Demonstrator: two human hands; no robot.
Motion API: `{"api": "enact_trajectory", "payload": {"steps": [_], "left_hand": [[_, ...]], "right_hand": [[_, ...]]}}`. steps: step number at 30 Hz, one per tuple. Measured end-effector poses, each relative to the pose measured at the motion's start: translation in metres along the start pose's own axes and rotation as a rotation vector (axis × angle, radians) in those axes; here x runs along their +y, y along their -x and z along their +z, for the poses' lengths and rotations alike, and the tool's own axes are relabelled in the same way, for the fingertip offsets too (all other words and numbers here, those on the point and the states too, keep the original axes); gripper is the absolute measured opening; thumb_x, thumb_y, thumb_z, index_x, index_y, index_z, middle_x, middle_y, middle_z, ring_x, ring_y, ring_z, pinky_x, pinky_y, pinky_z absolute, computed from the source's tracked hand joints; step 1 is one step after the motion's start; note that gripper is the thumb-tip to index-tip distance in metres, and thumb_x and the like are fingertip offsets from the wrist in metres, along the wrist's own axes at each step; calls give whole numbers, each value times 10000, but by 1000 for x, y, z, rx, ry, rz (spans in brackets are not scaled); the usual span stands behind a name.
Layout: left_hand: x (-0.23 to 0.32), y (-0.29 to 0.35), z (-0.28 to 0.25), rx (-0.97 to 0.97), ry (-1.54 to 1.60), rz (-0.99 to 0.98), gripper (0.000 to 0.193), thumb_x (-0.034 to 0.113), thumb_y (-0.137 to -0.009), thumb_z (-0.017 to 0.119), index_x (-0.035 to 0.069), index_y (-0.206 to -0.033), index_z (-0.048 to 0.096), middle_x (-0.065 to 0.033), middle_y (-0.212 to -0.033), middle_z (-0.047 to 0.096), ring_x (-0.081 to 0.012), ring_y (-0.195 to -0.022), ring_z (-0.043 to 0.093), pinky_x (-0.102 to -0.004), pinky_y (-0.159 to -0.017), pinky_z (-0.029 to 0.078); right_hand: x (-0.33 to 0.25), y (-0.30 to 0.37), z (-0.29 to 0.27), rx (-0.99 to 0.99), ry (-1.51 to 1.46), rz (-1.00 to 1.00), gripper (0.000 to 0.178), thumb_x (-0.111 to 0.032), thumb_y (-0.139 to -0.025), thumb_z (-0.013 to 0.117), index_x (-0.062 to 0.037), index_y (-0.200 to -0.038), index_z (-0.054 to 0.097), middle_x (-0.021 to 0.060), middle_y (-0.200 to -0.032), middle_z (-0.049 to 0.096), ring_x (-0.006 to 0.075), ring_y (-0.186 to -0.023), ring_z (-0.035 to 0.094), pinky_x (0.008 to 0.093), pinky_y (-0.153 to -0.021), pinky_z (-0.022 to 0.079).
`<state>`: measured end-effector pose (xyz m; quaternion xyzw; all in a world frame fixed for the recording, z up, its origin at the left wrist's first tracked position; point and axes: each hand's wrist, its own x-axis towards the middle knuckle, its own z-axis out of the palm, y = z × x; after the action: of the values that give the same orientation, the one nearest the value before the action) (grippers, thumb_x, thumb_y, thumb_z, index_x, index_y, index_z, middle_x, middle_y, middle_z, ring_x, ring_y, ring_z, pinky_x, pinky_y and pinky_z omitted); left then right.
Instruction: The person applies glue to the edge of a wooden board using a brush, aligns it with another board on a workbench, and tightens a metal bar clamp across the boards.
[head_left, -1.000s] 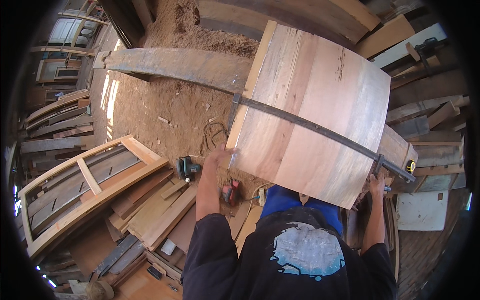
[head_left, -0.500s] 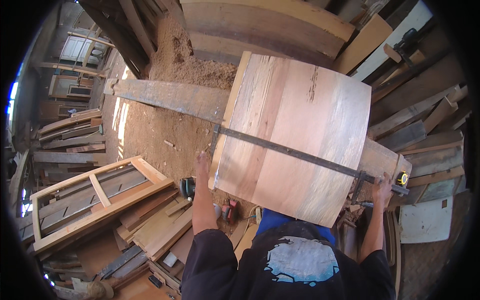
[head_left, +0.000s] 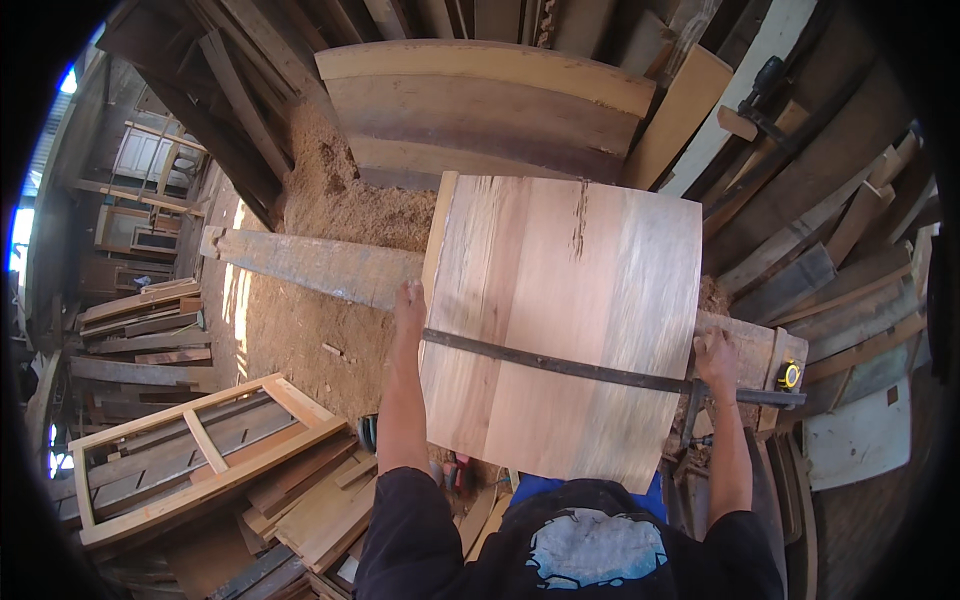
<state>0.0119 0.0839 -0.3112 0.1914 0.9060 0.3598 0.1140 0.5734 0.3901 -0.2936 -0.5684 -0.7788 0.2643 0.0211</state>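
A broad wooden panel point(head_left: 560, 290), made of several joined boards, lies over a long plank point(head_left: 320, 272) in front of me. A dark metal bar clamp point(head_left: 560, 366) spans the panel from side to side. My left hand point(head_left: 409, 300) is closed at the panel's left edge, just beyond the clamp's end; its fingertips are partly hidden. At the right edge, my right hand point(head_left: 714, 360) curls closed on the panel's side, above the clamp bar. The clamp's right end sticks out past the panel, beneath that hand.
A yellow-and-black tape measure point(head_left: 789, 375) sits on the plank's right end. Sawdust point(head_left: 370, 205) heaps up beyond the plank. A wooden frame point(head_left: 210, 440) rests on stacked boards at the left. Another board panel point(head_left: 480, 105) stands at the far side, with planks leaning at the right.
My right hand has left the clamp's right end and taken the panel's right edge. My left hand has moved farther along the left edge, past the clamp. The view has shifted.
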Motion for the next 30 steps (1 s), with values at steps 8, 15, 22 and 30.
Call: {"api": "enact_trajectory", "payload": {"steps": [8,15,22,30], "left_hand": [[31,-149,81,-81,-441,-11,806,573,-856,552,-95,-1289,425,-314,-1234,531,-422,-1211,491,-440,-975,413],[28,-229,109,-697,129,-348,612,469,-802,712,-46,-1094,556,-133,-968,628,-198,-953,620,-401,-824,504],[38,-228,107,-520,212,-387,596,527,-802,689,-10,-1044,597,-51,-887,568,-103,-771,515,-303,-637,438],[29,-232,106,-535,301,-413,666,596,-819,633,-27,-1051,612,-45,-868,580,-115,-760,509,-310,-658,451]], "right_hand": [[3,-48,21,117,28,-154,418,-213,-866,590,8,-1211,508,247,-1163,552,447,-1095,493,493,-937,397],[-1,-96,64,241,-53,10,536,-340,-940,540,58,-1289,454,256,-1201,550,397,-1076,550,429,-934,423],[-13,-113,70,189,-134,116,450,-349,-928,526,28,-1172,560,242,-1028,613,387,-958,577,436,-856,438],[-28,-132,59,43,-284,218,407,-335,-924,534,39,-1074,588,230,-913,615,371,-849,563,435,-779,426]]}}
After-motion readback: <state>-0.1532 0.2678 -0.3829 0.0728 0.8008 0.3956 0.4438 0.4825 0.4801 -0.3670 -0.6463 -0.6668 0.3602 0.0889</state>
